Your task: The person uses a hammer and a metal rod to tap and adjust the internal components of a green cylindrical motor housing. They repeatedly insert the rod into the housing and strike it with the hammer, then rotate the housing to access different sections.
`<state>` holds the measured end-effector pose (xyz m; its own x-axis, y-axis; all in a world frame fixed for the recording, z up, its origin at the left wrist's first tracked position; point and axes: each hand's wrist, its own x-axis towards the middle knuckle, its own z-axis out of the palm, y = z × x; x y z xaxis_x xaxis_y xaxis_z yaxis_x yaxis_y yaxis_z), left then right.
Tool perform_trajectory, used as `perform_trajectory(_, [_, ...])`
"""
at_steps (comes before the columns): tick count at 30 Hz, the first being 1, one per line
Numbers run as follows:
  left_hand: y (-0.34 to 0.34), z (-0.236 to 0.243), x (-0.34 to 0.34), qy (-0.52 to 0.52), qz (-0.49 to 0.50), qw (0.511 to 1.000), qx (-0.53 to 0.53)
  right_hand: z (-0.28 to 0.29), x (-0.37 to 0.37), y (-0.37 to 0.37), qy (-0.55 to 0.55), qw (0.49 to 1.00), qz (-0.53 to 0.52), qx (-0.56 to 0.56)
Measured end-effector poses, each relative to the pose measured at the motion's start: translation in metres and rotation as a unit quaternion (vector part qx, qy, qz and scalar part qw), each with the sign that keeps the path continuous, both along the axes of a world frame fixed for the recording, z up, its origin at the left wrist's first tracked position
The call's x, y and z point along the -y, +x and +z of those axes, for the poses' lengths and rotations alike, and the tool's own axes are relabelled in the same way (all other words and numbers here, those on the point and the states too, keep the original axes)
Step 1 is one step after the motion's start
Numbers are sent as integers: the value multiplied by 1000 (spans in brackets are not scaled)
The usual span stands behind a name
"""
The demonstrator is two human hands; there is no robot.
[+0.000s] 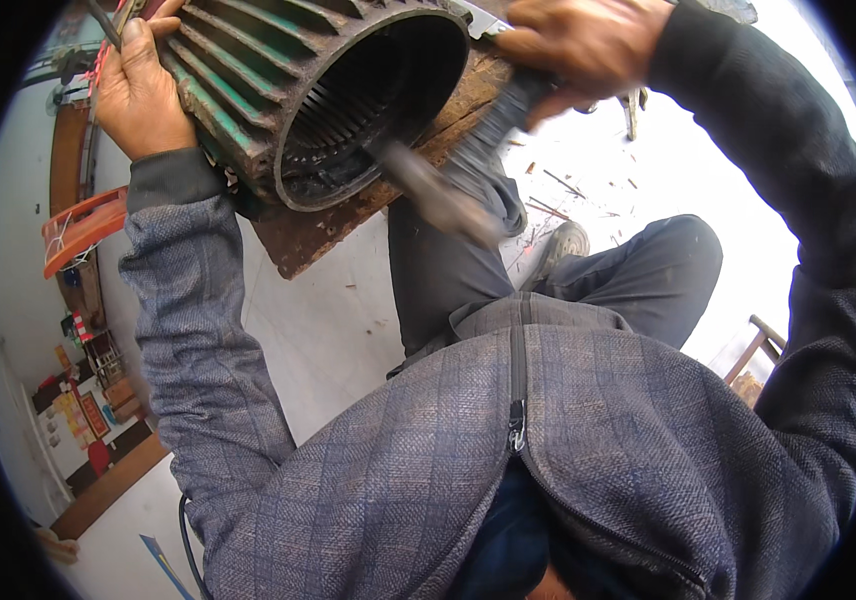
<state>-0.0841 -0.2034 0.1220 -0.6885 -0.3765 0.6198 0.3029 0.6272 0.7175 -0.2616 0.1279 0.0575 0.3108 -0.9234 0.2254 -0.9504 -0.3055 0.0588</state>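
While the right hand [583, 50] swung in a blur, its fingers clamped around the dark handle of a hammer [443, 195], the green ribbed motor housing [238, 75] lay at the far left. Its long axis slanted from far left to near right, and its round open mouth faced near and right. The hammer's blurred head stood in front of that mouth, its handle slanting toward the far right. At the housing's left side, the left hand [146, 100] had its thumb and fingers closed on a thin dark rod [102, 20]. The housing rested on a worn brown surface [298, 240] with a corner jutting nearward. Thin scraps [548, 208] littered the pale floor [333, 310]; an orange object [88, 230] stood at the left.
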Motion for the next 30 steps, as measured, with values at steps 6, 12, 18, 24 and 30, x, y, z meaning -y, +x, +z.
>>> perform_trajectory(6, [1, -1, 2, -24, 29, 999, -5, -6, 2, 10, -70, 996, -49, -16])
perform_trajectory(12, [1, -2, 4, -24, 27, 999, 0, -8, 3, 15, -24, 997, -72, 35])
perform_trajectory(18, [0, -2, 6, 22, 0, 1000, -9, -9, 4, 15, -115, 992, 48, 27])
perform_trajectory(24, [0, -1, 6, -30, 42, 999, -4, -12, 2, 12, -70, 997, -12, 29])
perform_trajectory(30, [-2, -3, 5, -12, 0, 1000, -2, -12, -4, 4, 81, 989, -112, 61])
